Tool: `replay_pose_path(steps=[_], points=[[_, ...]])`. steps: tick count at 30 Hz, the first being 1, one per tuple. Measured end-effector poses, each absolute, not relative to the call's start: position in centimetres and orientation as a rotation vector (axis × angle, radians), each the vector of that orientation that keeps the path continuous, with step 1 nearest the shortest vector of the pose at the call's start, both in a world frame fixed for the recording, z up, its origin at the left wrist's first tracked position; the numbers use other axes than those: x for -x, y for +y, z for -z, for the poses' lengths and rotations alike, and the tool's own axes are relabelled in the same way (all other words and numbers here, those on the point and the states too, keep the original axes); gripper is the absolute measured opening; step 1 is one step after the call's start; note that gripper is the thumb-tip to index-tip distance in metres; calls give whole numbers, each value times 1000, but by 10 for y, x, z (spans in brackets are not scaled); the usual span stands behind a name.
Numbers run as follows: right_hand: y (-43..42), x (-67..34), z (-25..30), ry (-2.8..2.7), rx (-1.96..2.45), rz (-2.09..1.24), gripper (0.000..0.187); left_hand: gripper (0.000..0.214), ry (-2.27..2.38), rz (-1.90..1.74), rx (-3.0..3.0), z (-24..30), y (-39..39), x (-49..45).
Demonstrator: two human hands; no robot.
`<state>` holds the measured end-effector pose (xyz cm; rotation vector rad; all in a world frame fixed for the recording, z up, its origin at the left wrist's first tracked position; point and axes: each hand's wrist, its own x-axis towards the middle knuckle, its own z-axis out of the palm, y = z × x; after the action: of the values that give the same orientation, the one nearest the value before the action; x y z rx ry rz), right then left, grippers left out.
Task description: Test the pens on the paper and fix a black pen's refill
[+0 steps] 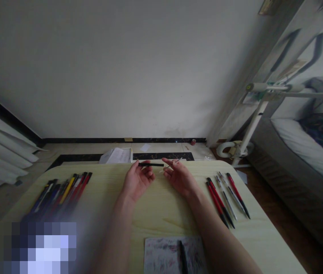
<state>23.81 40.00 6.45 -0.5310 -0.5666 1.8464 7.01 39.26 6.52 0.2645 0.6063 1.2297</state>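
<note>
Near the far edge of the table, my left hand [139,179] pinches a black pen barrel [151,164] that lies level and points toward the other hand. My right hand [178,176] holds a thin pen refill [175,163] between its fingers, slanting up to the right. The barrel's right end comes close to the right fingers; whether they touch I cannot tell. Close to me lies a scribbled sheet of paper [161,255] with a black pen part [183,255] on it.
Several pens [69,188] lie in a row on the table's left, partly blurred. On the right rest red pens [217,201] and clear ones [227,196]. Beyond the table are a box with papers [117,156], a white exercise frame [254,125] and a sofa [292,152].
</note>
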Motion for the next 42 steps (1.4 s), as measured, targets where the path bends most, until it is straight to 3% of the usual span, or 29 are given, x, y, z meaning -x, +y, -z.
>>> replay_pose_path(steps=[19, 42], points=[[405, -244, -62, -360, 407, -1861, 4, 28, 649, -1126, -439, -59, 391, -76], [405, -250, -61, -336, 259, -1895, 7, 35, 491, -879, -449, -65, 389, -76]])
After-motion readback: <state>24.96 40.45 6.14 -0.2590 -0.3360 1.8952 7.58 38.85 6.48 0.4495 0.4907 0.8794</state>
